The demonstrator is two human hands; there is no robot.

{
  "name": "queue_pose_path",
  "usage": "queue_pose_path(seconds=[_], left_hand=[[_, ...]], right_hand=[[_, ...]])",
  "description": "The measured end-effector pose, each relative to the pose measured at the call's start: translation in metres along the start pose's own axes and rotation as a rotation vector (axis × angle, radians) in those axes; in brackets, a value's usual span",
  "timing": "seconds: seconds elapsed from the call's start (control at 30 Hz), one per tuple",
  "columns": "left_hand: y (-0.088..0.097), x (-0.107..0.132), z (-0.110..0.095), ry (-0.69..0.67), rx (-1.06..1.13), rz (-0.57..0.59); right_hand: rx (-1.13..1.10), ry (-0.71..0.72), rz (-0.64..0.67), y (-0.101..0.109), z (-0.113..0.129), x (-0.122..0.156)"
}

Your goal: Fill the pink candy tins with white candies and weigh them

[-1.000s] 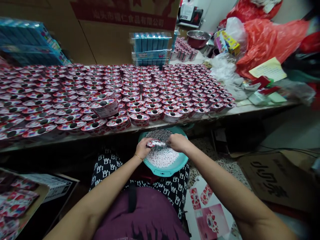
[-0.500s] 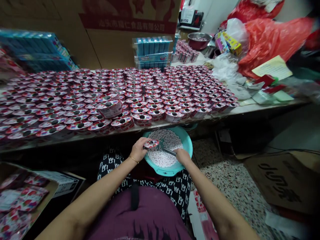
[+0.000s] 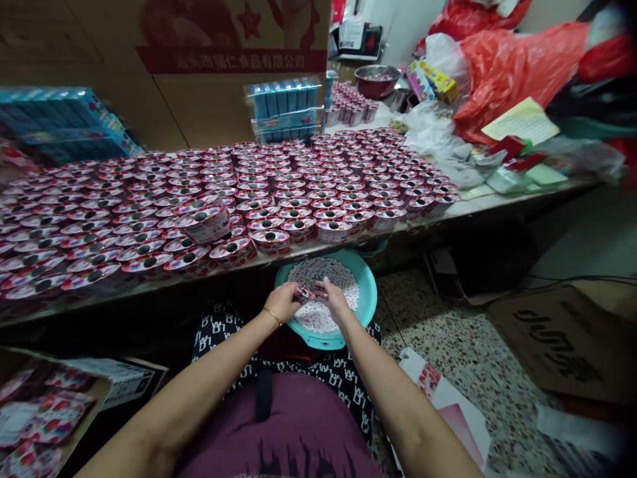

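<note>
A teal basin (image 3: 365, 292) rests on my lap, filled with small white and pink candies (image 3: 326, 272). Over it, my left hand (image 3: 282, 302) is closed round a small red-and-white round container (image 3: 303, 293). My right hand (image 3: 332, 297) is closed against the same container from the right, fingers pinched at its rim. Whether the spoon is in that hand I cannot make out.
The long table (image 3: 497, 202) ahead carries several rows of the same red-lidded containers (image 3: 279, 192). Blue boxed packs (image 3: 283, 109), a metal bowl (image 3: 377, 78) and red plastic bags (image 3: 507, 63) stand behind. Cardboard boxes (image 3: 557, 338) lie on the speckled floor at right.
My right hand has come up from the candies in the basin and closed in on the container in my left hand. The spoon seen earlier no longer shows.
</note>
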State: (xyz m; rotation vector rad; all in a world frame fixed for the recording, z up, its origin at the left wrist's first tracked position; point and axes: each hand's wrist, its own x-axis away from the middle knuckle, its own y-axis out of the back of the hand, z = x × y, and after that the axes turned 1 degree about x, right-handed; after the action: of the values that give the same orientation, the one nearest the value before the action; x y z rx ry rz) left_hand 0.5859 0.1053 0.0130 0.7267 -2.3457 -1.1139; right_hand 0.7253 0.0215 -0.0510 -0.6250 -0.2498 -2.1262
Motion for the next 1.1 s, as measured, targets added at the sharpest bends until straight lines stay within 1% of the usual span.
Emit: queue_pose_path(seconds=[0.07, 0.13, 0.23, 0.3, 0.37, 0.43, 0.5, 0.53, 0.63, 0.7, 0.77, 0.8, 0.87, 0.93, 1.0, 1.03, 1.1], left_hand=[[0.001, -0.001, -0.002, -0.052, 0.012, -0.006], [0.002, -0.001, -0.001, -0.104, 0.037, -0.026], [0.002, -0.002, 0.004, -0.057, 0.023, -0.030], [0.002, 0.001, 0.009, -0.013, -0.004, -0.013], [0.003, 0.005, 0.012, -0.014, 0.035, -0.004], [0.005, 0.010, 0.013, -0.051, 0.161, -0.032], [0.005, 0.015, 0.013, -0.104, 0.373, -0.093], [0.005, 0.017, 0.012, -0.106, 0.497, -0.121], [0.002, 0.025, 0.012, -0.008, 0.871, -0.184], [0.006, 0.033, 0.013, 0.054, 1.034, -0.251], [0.020, 0.044, 0.015, 0.066, 1.091, -0.335], [0.031, 0.049, 0.017, 0.065, 1.090, -0.383], [0.059, 0.060, 0.023, 0.058, 1.048, -0.488], [0.093, 0.065, 0.033, 0.044, 0.964, -0.632], [0.124, 0.063, 0.045, 0.022, 0.836, -0.770], [0.136, 0.058, 0.052, 0.011, 0.769, -0.814], [0.152, 0.045, 0.062, 0.001, 0.643, -0.845]], right_hand=[[-0.131, -0.040, 0.023, -0.006, 0.001, 0.002], [-0.168, -0.042, -0.001, -0.009, 0.002, 0.004], [-0.120, -0.033, -0.061, -0.007, 0.002, 0.005], [-0.093, -0.038, -0.056, -0.005, 0.000, 0.004], [-0.100, -0.047, -0.033, -0.004, -0.004, 0.002], [-0.108, -0.018, -0.049, -0.004, -0.009, -0.002], [-0.106, 0.066, -0.092, -0.003, -0.011, -0.004], [-0.101, 0.101, -0.108, -0.003, -0.012, -0.004], [-0.089, 0.130, -0.093, 0.000, -0.007, 0.001], [-0.063, 0.135, -0.059, 0.002, -0.001, 0.009], [-0.030, 0.169, -0.024, 0.002, 0.009, 0.020], [-0.015, 0.190, -0.001, 0.001, 0.014, 0.025], [0.014, 0.234, 0.050, -0.003, 0.026, 0.033], [0.035, 0.275, 0.102, -0.010, 0.038, 0.039], [0.042, 0.309, 0.148, -0.019, 0.047, 0.043], [0.043, 0.321, 0.165, -0.025, 0.051, 0.045], [0.056, 0.340, 0.190, -0.036, 0.057, 0.048]])
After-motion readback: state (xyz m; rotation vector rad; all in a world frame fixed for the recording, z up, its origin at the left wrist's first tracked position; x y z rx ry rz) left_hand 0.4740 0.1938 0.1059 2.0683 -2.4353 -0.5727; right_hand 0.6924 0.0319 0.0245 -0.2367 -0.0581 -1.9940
